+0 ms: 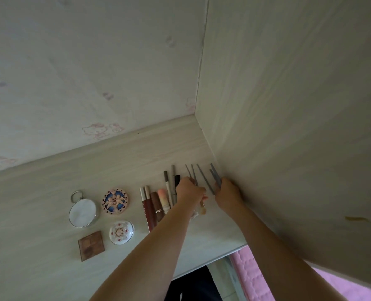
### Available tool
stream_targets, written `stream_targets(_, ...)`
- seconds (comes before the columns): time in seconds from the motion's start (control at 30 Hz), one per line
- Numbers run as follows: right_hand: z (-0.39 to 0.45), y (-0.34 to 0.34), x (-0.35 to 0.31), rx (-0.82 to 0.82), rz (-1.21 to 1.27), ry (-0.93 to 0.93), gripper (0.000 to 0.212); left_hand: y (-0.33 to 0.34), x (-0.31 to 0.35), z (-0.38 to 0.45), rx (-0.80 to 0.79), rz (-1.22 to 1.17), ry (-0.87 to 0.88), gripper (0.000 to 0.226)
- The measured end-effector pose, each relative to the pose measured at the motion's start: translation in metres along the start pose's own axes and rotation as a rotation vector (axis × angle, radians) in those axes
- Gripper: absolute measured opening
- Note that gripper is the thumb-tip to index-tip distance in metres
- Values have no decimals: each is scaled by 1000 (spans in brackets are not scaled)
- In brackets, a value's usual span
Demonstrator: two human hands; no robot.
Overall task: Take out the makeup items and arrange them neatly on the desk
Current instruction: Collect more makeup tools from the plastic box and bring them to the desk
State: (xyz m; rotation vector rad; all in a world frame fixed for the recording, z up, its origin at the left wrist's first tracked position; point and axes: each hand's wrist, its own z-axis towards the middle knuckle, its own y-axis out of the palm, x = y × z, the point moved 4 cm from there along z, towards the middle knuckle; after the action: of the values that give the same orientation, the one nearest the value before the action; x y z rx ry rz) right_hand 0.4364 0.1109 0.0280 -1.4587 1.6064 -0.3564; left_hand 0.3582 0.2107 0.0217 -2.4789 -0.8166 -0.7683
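Makeup items lie in a row on the pale wooden desk (pixel 49 192). My left hand (pixel 190 191) grips thin grey-handled brushes (pixel 192 173) whose handles point away from me. My right hand (pixel 229 193) holds more grey brush handles (pixel 215 173) close to the right wall panel. Another grey brush (pixel 204 178) lies between the two hands. A brush tip (pixel 202 208) sticks out below my left hand. Left of the hands lie pencils and a black pen (pixel 171 183), then lip tubes (pixel 153 205).
Further left sit a round mirror with a ring (pixel 82 211), a pink patterned compact (pixel 115 200), a white domed compact (pixel 121 232) and a brown eyeshadow palette (pixel 91 245). A wall panel (pixel 288 127) bounds the desk on the right. The front edge (pixel 212 260) runs under my forearms.
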Motion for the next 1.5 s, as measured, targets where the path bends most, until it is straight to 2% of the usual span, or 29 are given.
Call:
stream_targets(0.07, 3, 0, -3, 2, -5, -12, 16, -1, -2, 2, 4, 9, 14, 16)
stream_targets(0.23, 9, -1, -10, -22, -41, -29, 19, -1, -7, 5, 22, -1, 26, 22)
stream_targets(0.33, 13, -1, -13, -30, -63, -35, 21, -3, -7, 5, 71, 39, 48, 11)
stream_targets(0.47, 16, -1, -15, -33, -105, -39, 22, -5, -9, 7, 126, 79, 59, 11)
stream_targets(0.53, 16, -1, -17, -35, -123, -42, 24, -4, -9, 8, 124, 128, 64, 7)
stream_targets(0.73, 16, -1, -24, -14, -116, -86, 21, 0, -4, 11, 105, 259, 81, 15)
stream_targets(1.1, 11, -7, -22, 7, -149, -42, 24, 2, -6, 10, 48, 251, 76, 7)
stream_targets(1.33, 5, -7, -19, -34, -197, -42, 23, 2, -6, 7, 33, 256, 92, 14)
stream_targets(1.5, 1, -12, -22, -13, -215, -103, 21, -6, 3, -3, 76, 307, 197, 19)
